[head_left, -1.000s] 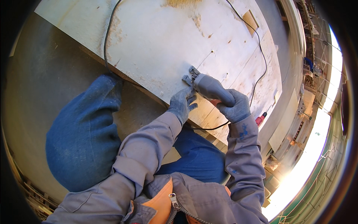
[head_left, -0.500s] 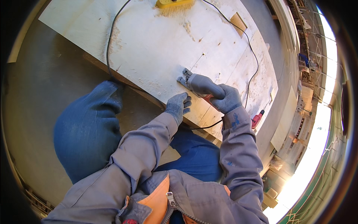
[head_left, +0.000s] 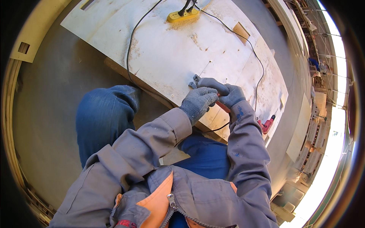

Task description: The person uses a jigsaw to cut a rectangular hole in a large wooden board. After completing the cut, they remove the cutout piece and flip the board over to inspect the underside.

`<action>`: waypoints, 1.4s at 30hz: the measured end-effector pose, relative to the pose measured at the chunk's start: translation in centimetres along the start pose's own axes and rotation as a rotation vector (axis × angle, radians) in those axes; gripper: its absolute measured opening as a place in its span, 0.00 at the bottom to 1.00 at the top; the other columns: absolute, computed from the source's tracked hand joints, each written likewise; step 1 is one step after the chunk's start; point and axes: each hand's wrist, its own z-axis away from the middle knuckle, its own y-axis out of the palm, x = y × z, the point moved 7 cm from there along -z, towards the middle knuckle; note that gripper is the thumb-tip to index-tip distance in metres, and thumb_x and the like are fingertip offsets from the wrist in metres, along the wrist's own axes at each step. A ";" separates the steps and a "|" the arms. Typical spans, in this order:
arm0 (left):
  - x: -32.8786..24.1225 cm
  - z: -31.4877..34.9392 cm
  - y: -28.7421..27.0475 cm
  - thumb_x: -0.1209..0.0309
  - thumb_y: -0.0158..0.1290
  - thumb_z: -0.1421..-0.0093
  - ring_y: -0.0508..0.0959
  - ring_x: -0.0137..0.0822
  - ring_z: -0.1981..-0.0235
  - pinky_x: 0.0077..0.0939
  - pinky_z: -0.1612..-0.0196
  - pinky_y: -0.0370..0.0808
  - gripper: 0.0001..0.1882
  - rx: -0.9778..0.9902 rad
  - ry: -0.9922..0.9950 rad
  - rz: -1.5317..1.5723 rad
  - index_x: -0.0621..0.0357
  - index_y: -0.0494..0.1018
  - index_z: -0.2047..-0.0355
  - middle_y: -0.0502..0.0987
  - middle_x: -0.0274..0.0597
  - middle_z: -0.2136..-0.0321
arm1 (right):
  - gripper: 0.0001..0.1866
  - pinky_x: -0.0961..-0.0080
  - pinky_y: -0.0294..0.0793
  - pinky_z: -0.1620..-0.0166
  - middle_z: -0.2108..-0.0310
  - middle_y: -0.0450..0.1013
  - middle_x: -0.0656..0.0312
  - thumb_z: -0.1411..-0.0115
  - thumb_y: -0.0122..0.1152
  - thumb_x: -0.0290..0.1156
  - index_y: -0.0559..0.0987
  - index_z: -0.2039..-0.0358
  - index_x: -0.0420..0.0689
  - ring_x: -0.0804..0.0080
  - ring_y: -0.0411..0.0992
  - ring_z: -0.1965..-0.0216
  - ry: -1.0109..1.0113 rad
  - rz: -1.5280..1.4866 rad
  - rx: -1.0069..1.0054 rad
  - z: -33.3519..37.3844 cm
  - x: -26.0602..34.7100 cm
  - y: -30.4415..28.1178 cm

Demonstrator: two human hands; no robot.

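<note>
A grey and red jigsaw (head_left: 211, 83) lies at the near part of a pale plywood sheet (head_left: 159, 57), its metal shoe toward the far left. My right hand (head_left: 233, 95), in a grey knitted glove, is wrapped round its rear handle. Against the near side of the tool's body is my left hand (head_left: 199, 100), gloved too, with its fingers curled in; it covers part of the jigsaw, and its fingertips are partly hidden. A thin line runs on the sheet from the tool to a small hole (head_left: 210, 61).
A yellow power strip (head_left: 183, 15) with plugs in it sits among sawdust at the far side. Black cords (head_left: 131, 49) cross the sheet and hang at its near edge. A red drill (head_left: 267, 124) and a wood offcut (head_left: 241, 32) lie to the right. My knee (head_left: 104, 110) is beside the edge.
My left hand has moved from beside the sheet's edge up to the jigsaw, its fingers now curled in. The right hand keeps its grip. The view has shifted, showing more of the power strip.
</note>
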 end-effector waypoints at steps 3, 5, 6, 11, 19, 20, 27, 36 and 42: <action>-4.5 2.3 2.4 0.71 0.55 0.37 0.78 0.29 0.66 0.23 0.63 0.76 0.13 0.172 0.148 -0.077 0.63 0.76 0.53 0.81 0.41 0.64 | 0.17 0.73 0.75 0.61 0.73 0.79 0.57 0.58 0.72 0.35 0.82 0.66 0.43 0.72 0.77 0.69 -0.055 -0.083 -0.012 -0.3 -1.0 -0.2; -9.5 3.3 2.7 0.72 0.55 0.37 0.80 0.31 0.65 0.23 0.60 0.79 0.13 0.181 0.182 0.057 0.65 0.76 0.54 0.81 0.46 0.63 | 0.17 0.72 0.76 0.61 0.72 0.80 0.57 0.60 0.72 0.33 0.82 0.66 0.44 0.70 0.78 0.69 -0.062 -0.107 -0.018 0.3 0.3 -0.7; -12.4 3.9 2.3 0.70 0.54 0.36 0.81 0.32 0.64 0.24 0.59 0.80 0.14 0.122 0.239 0.007 0.64 0.76 0.52 0.82 0.46 0.61 | 0.17 0.72 0.76 0.60 0.72 0.80 0.57 0.60 0.72 0.33 0.82 0.66 0.44 0.70 0.78 0.69 -0.001 -0.039 0.018 0.2 0.5 -1.0; -22.1 3.2 0.5 0.66 0.52 0.34 0.82 0.33 0.69 0.24 0.64 0.81 0.12 0.149 0.694 -0.039 0.62 0.78 0.59 0.82 0.42 0.67 | 0.17 0.73 0.75 0.61 0.73 0.79 0.58 0.61 0.69 0.30 0.82 0.66 0.43 0.71 0.77 0.69 0.028 0.013 0.053 0.7 0.6 -1.7; -20.2 -1.1 3.6 0.67 0.57 0.38 0.81 0.29 0.65 0.22 0.61 0.79 0.11 0.055 0.683 -0.396 0.61 0.80 0.60 0.83 0.41 0.66 | 0.17 0.76 0.74 0.62 0.74 0.78 0.61 0.60 0.66 0.27 0.82 0.65 0.42 0.76 0.75 0.69 -0.027 -0.062 0.057 0.2 0.3 -0.5; -19.9 -1.5 3.9 0.67 0.58 0.39 0.81 0.29 0.65 0.22 0.62 0.78 0.11 0.034 0.691 -0.424 0.61 0.80 0.60 0.83 0.41 0.66 | 0.18 0.76 0.74 0.62 0.74 0.78 0.61 0.60 0.66 0.27 0.82 0.64 0.42 0.75 0.75 0.69 -0.008 -0.050 0.057 0.3 0.6 -0.8; -20.8 -2.3 3.6 0.60 0.57 0.41 0.81 0.35 0.67 0.27 0.60 0.77 0.16 0.032 0.760 -0.371 0.60 0.81 0.62 0.82 0.46 0.68 | 0.19 0.75 0.74 0.61 0.73 0.79 0.59 0.60 0.66 0.28 0.82 0.64 0.42 0.73 0.76 0.69 0.038 -0.121 0.075 0.2 0.4 -0.8; -22.0 -2.4 2.8 0.64 0.57 0.38 0.80 0.27 0.67 0.18 0.64 0.77 0.13 0.070 0.734 -0.285 0.60 0.80 0.59 0.82 0.40 0.67 | 0.18 0.76 0.74 0.64 0.75 0.78 0.60 0.61 0.67 0.29 0.82 0.65 0.42 0.76 0.75 0.71 0.040 -0.321 0.080 0.7 -0.1 -1.1; -22.3 -2.8 3.3 0.64 0.59 0.40 0.80 0.28 0.67 0.20 0.63 0.77 0.14 0.016 0.753 -0.437 0.60 0.80 0.59 0.82 0.40 0.68 | 0.14 0.76 0.75 0.64 0.73 0.80 0.61 0.59 0.68 0.30 0.83 0.68 0.45 0.73 0.77 0.71 0.104 -0.309 0.063 1.5 0.0 -1.1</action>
